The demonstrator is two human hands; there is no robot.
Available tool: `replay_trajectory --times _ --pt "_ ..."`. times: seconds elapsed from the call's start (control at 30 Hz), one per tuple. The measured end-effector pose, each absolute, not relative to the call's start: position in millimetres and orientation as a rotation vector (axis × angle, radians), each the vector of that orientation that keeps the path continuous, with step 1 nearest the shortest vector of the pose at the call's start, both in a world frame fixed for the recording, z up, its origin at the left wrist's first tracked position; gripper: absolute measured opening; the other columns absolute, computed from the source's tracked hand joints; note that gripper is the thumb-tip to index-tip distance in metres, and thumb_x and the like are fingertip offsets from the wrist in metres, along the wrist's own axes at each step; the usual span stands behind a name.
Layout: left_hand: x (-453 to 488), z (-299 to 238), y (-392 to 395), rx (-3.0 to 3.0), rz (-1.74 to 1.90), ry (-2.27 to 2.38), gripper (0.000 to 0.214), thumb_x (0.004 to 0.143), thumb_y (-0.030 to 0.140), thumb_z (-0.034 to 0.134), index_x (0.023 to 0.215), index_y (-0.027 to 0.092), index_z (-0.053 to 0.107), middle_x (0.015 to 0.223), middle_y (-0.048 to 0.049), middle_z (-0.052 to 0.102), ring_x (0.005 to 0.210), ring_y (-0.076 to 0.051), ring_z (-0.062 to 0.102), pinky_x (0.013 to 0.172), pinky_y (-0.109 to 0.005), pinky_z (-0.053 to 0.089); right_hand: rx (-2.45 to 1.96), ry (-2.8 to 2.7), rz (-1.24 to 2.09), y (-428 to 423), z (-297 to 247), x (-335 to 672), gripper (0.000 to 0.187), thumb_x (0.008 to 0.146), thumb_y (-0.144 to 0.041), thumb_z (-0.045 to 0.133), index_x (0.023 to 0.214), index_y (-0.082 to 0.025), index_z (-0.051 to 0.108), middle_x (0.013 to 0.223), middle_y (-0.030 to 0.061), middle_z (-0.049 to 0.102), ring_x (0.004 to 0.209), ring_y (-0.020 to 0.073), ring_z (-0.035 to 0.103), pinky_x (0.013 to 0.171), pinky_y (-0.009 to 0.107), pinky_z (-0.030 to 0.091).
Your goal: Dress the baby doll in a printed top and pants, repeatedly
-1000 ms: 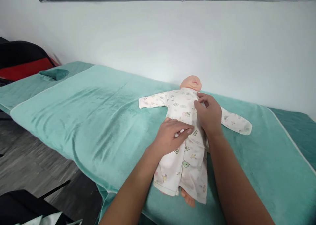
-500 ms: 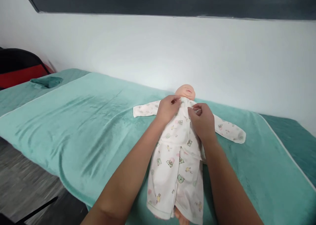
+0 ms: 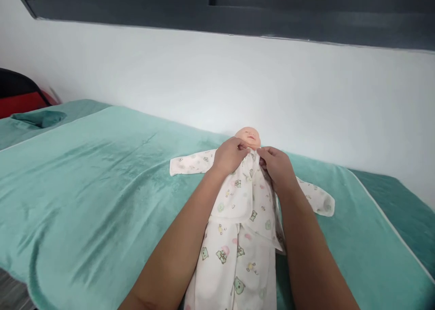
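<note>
A baby doll [image 3: 249,137] lies on its back on a teal towel [image 3: 102,183], dressed in a white printed sleepsuit [image 3: 238,237] with both sleeves spread out. My left hand [image 3: 230,156] pinches the left side of the sleepsuit's collar just under the doll's chin. My right hand [image 3: 277,167] pinches the right side of the collar, close beside the left. Both hands are closed on the fabric at the neck opening. My forearms cover part of the doll's body.
The towel covers a long padded table along a white wall [image 3: 238,83]. A small folded teal cloth [image 3: 39,118] lies at the far left end. A black and red chair [image 3: 16,97] stands behind it. A dark window frame [image 3: 238,11] runs above.
Both hands moved up from the doll's chest and belly to the collar under its chin. The camera view has tilted up and closer.
</note>
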State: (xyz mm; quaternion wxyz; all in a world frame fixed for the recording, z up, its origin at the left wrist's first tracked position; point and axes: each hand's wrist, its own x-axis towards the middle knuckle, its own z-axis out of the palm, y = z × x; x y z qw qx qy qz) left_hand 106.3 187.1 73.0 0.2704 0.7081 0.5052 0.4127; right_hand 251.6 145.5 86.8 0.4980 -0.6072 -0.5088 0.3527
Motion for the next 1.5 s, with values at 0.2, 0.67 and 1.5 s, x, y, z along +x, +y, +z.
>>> replay_trajectory --times 0.2,0.67,1.5 --pt "108.9 72.9 187.2 1.845 1.260 1.211 0.011 0.088 0.020 0.058 0.080 0.019 0.064 0.089 -0.0024 0.070 0.086 -0.018 0.061 0.078 -0.030 0.045 -1.331 -1.207 0.707 148.7 80.9 242.9 0.019 0.075 -0.038 0.067 0.077 -0.019 0.065 0.064 -0.0050 0.053 0.060 0.0109 0.042 0.061 0.026 0.037" --pt "107.1 73.3 184.7 1.560 1.260 1.013 0.011 0.085 0.025 0.062 0.084 0.017 0.069 0.087 -0.0025 0.071 0.082 -0.015 0.062 0.078 -0.027 0.045 -1.183 -1.078 0.715 147.2 72.5 242.2 0.016 0.074 -0.034 0.072 0.078 -0.019 0.072 0.086 0.0019 0.073 0.081 0.0164 0.063 0.080 0.031 0.050" --pt "106.5 76.0 182.0 1.656 1.176 1.233 0.012 0.083 0.029 0.067 0.078 0.019 0.066 0.092 -0.0052 0.074 0.087 -0.020 0.066 0.078 -0.031 0.049 -1.409 -1.238 0.576 147.3 74.4 242.1 0.016 0.077 -0.034 0.066 0.076 -0.019 0.070 0.079 0.0021 0.071 0.075 0.0174 0.060 0.075 0.031 0.048"
